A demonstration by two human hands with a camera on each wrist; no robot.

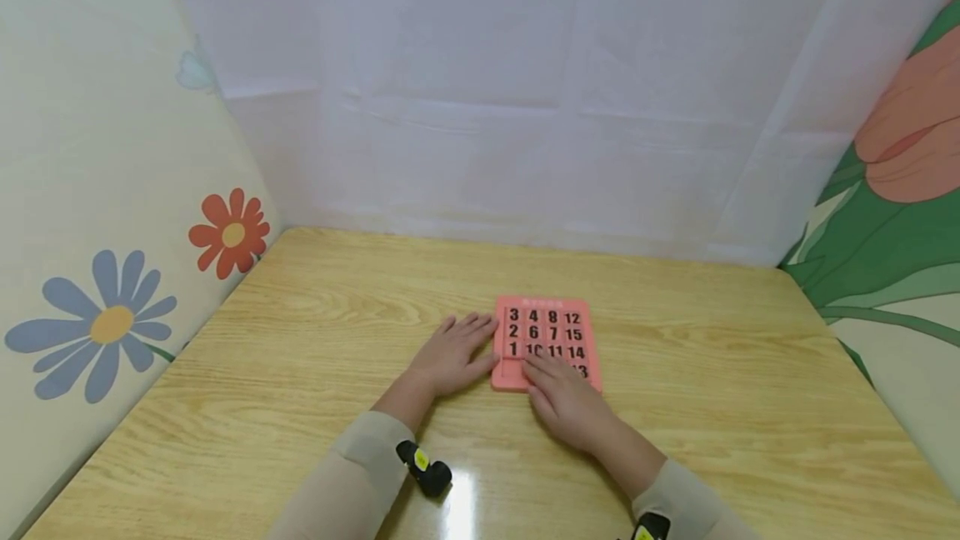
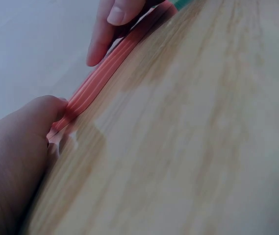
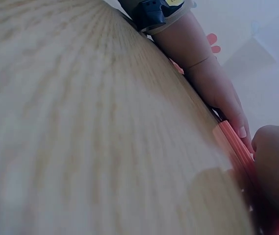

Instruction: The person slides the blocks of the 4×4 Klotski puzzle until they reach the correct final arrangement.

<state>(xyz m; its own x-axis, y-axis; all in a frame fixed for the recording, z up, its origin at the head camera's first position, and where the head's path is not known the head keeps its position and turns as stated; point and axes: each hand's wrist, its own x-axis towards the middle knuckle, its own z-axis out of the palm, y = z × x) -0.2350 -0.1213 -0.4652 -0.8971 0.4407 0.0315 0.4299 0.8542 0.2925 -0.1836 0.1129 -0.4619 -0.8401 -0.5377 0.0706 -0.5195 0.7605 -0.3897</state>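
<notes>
A pink sliding number puzzle (image 1: pixel 547 302) lies flat on the wooden table, its black-numbered tiles facing up. At its left edge rests my left hand (image 1: pixel 452 357), fingers extended, fingertips and thumb tip against the frame. In the left wrist view, the left thumb (image 2: pixel 43 112) meets the puzzle's ridged side (image 2: pixel 97 88). My right hand (image 1: pixel 567 402) lies over the lower part of the puzzle, its extended fingers touching the bottom row and hiding tiles there. A bare slot (image 1: pixel 512 369) shows at the bottom left corner, beside the right fingertips.
The wooden table (image 1: pixel 300 340) stretches out around the puzzle. A white cloth (image 1: pixel 450 107) hangs behind it, with flower-printed panels (image 1: pixel 112 148) at the sides. Each forearm wears a small black wrist camera (image 1: pixel 426 469) over a light sleeve.
</notes>
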